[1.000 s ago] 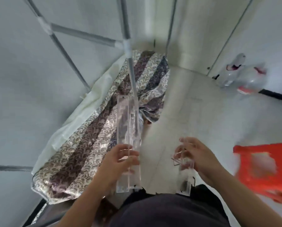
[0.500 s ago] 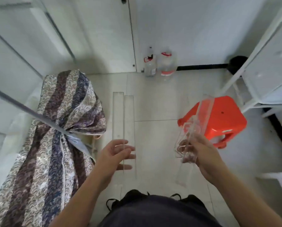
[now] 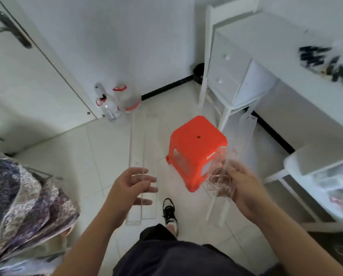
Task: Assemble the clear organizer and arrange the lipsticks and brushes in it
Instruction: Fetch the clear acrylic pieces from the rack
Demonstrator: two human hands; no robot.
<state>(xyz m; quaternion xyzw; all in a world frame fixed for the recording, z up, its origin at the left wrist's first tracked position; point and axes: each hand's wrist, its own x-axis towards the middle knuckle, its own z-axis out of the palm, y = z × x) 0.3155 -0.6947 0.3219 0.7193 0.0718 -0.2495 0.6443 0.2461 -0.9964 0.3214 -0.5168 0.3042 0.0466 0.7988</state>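
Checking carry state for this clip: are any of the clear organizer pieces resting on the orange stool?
No: the orange stool has a bare seat, and the clear organizer pieces are held in the left hand and right hand.

Both bare forearms reach forward from the bottom of the view. The left hand (image 3: 131, 187) is palm-inward, its fingers spread and lightly bent, thumb uppermost, with a grip on long clear panels (image 3: 143, 156). The right hand (image 3: 241, 186) curls its fingers round more clear pieces (image 3: 222, 180), wrist bent inward.
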